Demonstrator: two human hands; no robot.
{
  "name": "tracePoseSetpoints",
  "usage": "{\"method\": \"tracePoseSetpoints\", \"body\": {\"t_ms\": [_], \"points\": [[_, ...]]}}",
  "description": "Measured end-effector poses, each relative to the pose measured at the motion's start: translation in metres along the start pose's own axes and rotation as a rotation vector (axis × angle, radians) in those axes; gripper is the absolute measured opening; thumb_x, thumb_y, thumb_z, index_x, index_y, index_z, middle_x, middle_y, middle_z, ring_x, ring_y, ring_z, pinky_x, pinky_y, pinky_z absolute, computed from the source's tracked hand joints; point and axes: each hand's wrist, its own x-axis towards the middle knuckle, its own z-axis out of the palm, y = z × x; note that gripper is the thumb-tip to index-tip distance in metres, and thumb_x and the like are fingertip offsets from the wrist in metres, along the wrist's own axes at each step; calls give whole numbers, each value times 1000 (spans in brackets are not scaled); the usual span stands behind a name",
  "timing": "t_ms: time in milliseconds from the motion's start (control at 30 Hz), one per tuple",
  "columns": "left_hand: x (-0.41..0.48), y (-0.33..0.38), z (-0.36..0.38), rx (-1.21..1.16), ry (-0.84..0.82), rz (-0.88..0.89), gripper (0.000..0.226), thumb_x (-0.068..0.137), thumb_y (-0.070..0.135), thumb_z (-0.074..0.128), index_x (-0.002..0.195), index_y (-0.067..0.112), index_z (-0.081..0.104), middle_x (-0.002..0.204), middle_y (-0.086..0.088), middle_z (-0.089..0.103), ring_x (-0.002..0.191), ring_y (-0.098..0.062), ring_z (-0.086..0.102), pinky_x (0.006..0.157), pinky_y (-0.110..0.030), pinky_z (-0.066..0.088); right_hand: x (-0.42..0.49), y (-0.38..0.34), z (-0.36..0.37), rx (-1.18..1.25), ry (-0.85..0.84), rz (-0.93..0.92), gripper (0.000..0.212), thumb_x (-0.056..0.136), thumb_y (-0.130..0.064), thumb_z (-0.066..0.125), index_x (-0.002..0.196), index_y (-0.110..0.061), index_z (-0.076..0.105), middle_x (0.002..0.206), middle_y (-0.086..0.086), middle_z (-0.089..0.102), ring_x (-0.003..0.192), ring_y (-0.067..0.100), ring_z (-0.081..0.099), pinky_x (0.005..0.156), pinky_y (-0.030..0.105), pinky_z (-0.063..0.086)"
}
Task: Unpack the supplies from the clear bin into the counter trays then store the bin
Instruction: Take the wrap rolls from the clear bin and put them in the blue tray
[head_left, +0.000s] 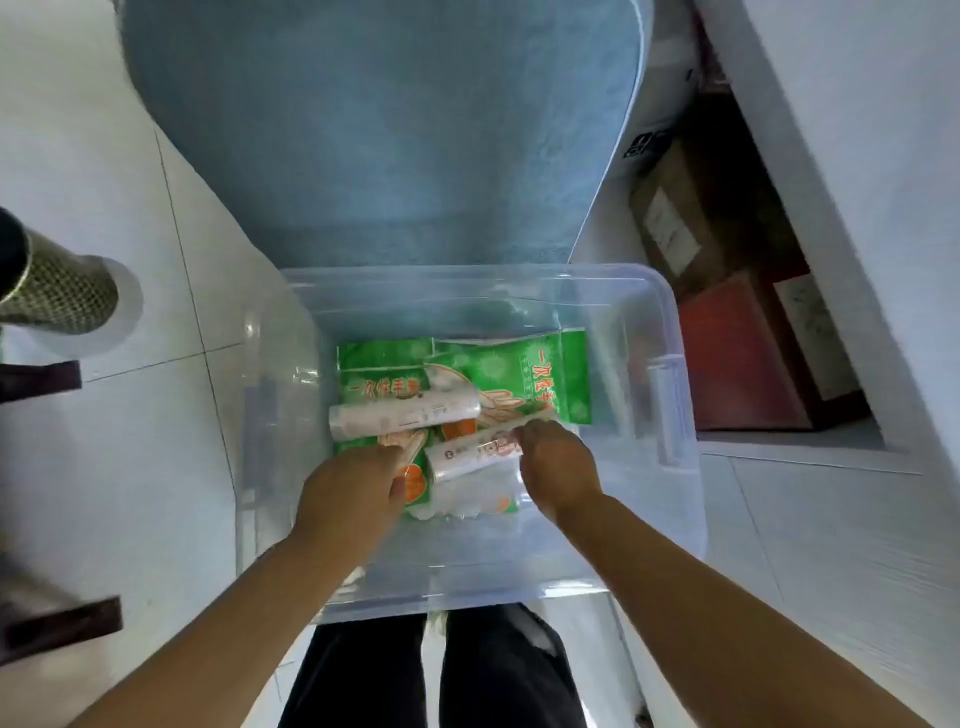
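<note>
Cylinder (62, 293) of metal mesh stands well left of the bin (467, 275) on my feed, with dark legs (39, 376) nearer me on that same side. The bin itself, clear and open-topped, sits on the pale floor (130, 467), and a blue mat (384, 130) lies just beyond its far rim. Inside the bin, at its near-left part, I see the left hand (348, 488) reaching down. Its fingers are curled over a near pack (415, 480), green with an orange mark, and the thumb presses that pack's edge, so I read it as a grasp. More green packs (524, 369) lie flat on the bin's bottom, toward its far wall, overlapping one another. On top of them, across the bin's middle, lies a far roll (405, 415), white, touched by neither hand. Just nearer me is a near roll (467, 454), slanted, resting on the packs. The right hand (558, 462), in the bin's right half, is clenched round that near roll's right end. Outside the bin's right wall, in a dark recess, I make out a red box (737, 358) and a brown box (675, 218) beyond it. Below the bin's near rim, black trousers (363, 675) show.
</note>
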Motion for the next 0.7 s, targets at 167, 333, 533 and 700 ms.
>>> {"method": "tracePoseSetpoints", "body": {"t_ms": [167,333,533,700], "points": [[31,-17,23,-112,40,-15,23,87,28,48,109,22,54,92,1,64,81,-21,60,63,-31,48,39,4,30,56,72,-88,33,86,-1,49,114,-12,63,111,10,67,102,30,60,93,37,43],[32,-25,33,-149,60,-13,36,87,25,50,123,27,46,100,2,64,86,-21,62,66,-33,50,47,9,40,-43,127,-169,42,73,-2,65,113,-14,65,99,8,70,88,31,63,94,42,46],[28,-27,22,-190,52,5,44,86,26,55,128,29,44,112,4,61,98,-17,57,73,-28,48,32,6,16,-33,164,-280,36,57,-8,69,93,-8,66,82,9,63,77,31,56,84,39,46],[31,-24,6,-152,-34,96,69,79,47,62,138,24,34,140,4,44,126,-16,38,104,-33,33,23,-20,-13,-25,166,-388,44,62,-25,67,103,-11,63,91,6,63,84,29,57,80,38,42]]}}
